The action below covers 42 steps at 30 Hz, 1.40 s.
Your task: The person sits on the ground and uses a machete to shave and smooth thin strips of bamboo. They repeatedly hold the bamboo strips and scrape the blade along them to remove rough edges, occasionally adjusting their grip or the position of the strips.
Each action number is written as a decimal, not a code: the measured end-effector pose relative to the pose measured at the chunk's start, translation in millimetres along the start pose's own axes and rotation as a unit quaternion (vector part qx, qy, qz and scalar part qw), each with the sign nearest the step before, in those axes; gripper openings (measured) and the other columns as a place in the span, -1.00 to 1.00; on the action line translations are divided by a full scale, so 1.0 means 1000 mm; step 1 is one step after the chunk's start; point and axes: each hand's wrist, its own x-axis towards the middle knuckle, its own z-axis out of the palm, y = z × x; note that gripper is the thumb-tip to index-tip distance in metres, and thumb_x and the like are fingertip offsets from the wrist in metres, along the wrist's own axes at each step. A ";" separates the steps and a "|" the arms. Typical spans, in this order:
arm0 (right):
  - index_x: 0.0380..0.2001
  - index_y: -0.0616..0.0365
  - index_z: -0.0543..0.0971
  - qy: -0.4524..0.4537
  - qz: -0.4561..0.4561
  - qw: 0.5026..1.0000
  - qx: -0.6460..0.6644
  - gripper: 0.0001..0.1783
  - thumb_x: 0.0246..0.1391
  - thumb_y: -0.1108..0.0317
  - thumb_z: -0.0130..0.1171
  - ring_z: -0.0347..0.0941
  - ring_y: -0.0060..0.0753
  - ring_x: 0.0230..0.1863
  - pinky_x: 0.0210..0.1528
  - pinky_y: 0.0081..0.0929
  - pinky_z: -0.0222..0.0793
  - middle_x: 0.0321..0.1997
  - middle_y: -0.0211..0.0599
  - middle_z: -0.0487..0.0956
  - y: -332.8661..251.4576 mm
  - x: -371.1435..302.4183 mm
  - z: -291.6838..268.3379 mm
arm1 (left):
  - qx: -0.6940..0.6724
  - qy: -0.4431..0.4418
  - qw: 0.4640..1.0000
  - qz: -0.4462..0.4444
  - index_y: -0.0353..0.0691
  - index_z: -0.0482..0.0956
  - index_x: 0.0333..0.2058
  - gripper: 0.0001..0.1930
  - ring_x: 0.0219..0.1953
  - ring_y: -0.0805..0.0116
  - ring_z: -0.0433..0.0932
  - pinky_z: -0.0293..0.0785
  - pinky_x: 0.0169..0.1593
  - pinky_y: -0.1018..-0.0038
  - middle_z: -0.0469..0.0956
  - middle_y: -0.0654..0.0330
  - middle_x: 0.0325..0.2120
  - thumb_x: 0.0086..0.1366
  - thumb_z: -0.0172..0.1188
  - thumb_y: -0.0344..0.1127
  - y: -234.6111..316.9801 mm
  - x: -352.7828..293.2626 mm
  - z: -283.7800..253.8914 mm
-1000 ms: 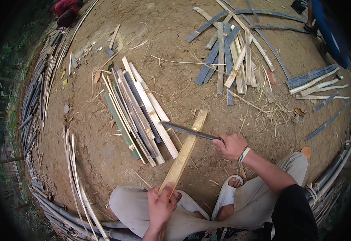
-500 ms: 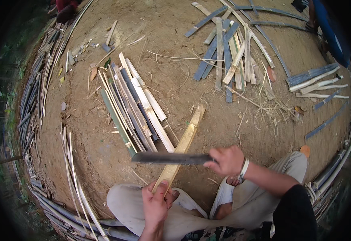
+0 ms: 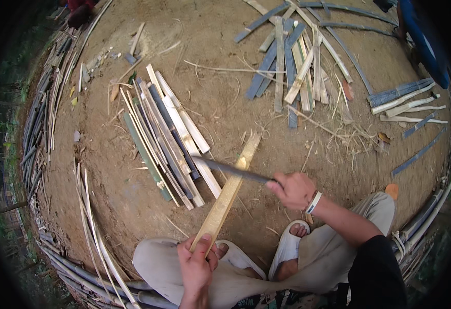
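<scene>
My left hand (image 3: 197, 261) grips the near end of a split bamboo strip (image 3: 223, 202), thumb on its pale inner face. The strip slants away from me to the right, its far end at the ground. In my right hand (image 3: 294, 191) is the handle of a long dark machete (image 3: 231, 170). Its blade lies across the upper half of the strip, tip pointing left and away. Close to the blade, a lighter raised spot shows on the strip. Left of the strip lies a bundle of split bamboo pieces (image 3: 171, 139), some pale, some dark, one green.
More bamboo slats (image 3: 279, 72) are heaped at the far right, with curly shavings (image 3: 357, 136) nearby. Short pale sticks (image 3: 406, 105) lie at the right. Long poles (image 3: 37, 123) line the left edge. Parts of other people show at the top corners, one in blue (image 3: 425, 44).
The machete has moved up the strip, away from me, and its blade now tilts with the tip farther off. My right hand has shifted slightly away. My left hand keeps its grip.
</scene>
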 end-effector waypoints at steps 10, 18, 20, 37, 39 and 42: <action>-0.40 0.10 0.50 0.046 -0.044 0.998 -0.022 -0.45 0.30 -0.15 -0.21 0.45 -0.12 -0.72 -0.62 -0.18 0.42 -0.80 -0.23 0.41 0.009 0.005 0.029 | 0.009 -0.004 1.000 -0.023 -0.33 0.41 -0.60 -0.69 -0.91 0.52 0.06 -0.06 -0.78 0.55 0.17 0.31 -0.91 0.32 0.05 -0.33 -0.005 -0.004 -0.001; -0.38 0.11 0.51 0.063 -0.027 0.998 0.010 -0.43 0.29 -0.18 -0.21 0.43 -0.09 -0.74 -0.63 -0.16 0.40 -0.79 -0.21 0.42 0.019 0.026 0.020 | -0.005 -0.003 1.000 -0.031 -0.34 0.41 -0.61 -0.68 -0.91 0.52 0.04 -0.06 -0.79 0.55 0.16 0.29 -0.93 0.32 0.05 -0.32 -0.009 -0.001 -0.006; -0.46 0.11 0.48 0.056 0.002 0.998 -0.001 -0.46 0.25 -0.16 -0.13 0.43 -0.04 -0.71 -0.59 -0.14 0.39 -0.78 -0.17 0.42 0.018 0.020 0.024 | -0.012 -0.003 1.000 -0.026 -0.34 0.41 -0.61 -0.68 -0.91 0.52 0.04 -0.06 -0.79 0.55 0.16 0.29 -0.93 0.31 0.05 -0.32 -0.006 0.001 -0.008; -0.38 0.23 0.49 -0.006 0.105 0.994 -0.030 -0.38 0.28 -0.17 -0.22 0.52 0.25 -0.48 -0.37 0.07 0.43 -0.62 0.13 0.51 0.049 0.008 0.012 | -0.034 -0.015 0.999 -0.030 -0.34 0.41 -0.61 -0.68 -0.92 0.54 0.00 -0.08 -0.80 0.57 0.15 0.29 -0.92 0.30 0.03 -0.30 0.001 0.011 -0.015; -0.39 0.24 0.49 0.025 0.108 0.993 -0.032 -0.39 0.27 -0.16 -0.20 0.51 0.27 -0.48 -0.36 0.08 0.43 -0.61 0.14 0.52 0.055 -0.001 0.016 | -0.046 -0.011 0.998 -0.043 -0.33 0.40 -0.61 -0.69 -0.92 0.55 -0.01 -0.08 -0.81 0.58 0.15 0.30 -0.92 0.31 0.00 -0.31 0.003 0.010 -0.014; -0.39 0.22 0.49 0.045 0.170 0.984 -0.025 -0.42 0.27 -0.14 -0.16 0.51 0.27 -0.49 -0.37 0.07 0.43 -0.61 0.13 0.53 0.070 0.008 0.019 | -0.074 -0.028 0.995 -0.062 -0.31 0.41 -0.59 -0.67 -0.92 0.55 -0.03 -0.07 -0.82 0.59 0.14 0.32 -0.93 0.35 -0.03 -0.28 0.005 0.012 -0.017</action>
